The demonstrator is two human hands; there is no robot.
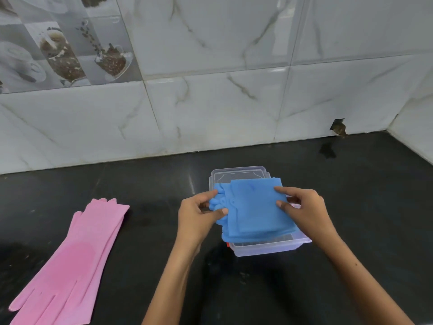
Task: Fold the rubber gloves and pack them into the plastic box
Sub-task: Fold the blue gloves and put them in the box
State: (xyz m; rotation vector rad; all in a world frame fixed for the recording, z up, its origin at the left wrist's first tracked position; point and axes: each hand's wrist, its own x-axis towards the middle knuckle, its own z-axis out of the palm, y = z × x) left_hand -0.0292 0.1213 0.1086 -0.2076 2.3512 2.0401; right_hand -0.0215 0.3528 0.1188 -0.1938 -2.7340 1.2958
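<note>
both hands, left [199, 215] and right [301, 207], pinching folded blue gloves [255, 209] over the clear plastic box [264, 249]

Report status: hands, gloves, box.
Left hand, right hand gripping folded blue gloves over open plastic box. Pink gloves unfolded on counter. Nothing blocking.

Two hands in shot, the left hand [201, 213] and the right hand [302, 207], both gripping one folded bundle of blue gloves [254, 208]; how many gloves are in that bundle can't be told. One clear plastic box [264, 248] under it, near centre. One clear lid [239, 175] just beyond, on the far side. On the left, pink gloves [70, 259]: two, stacked one on the other. One black counter [363, 195].
</note>
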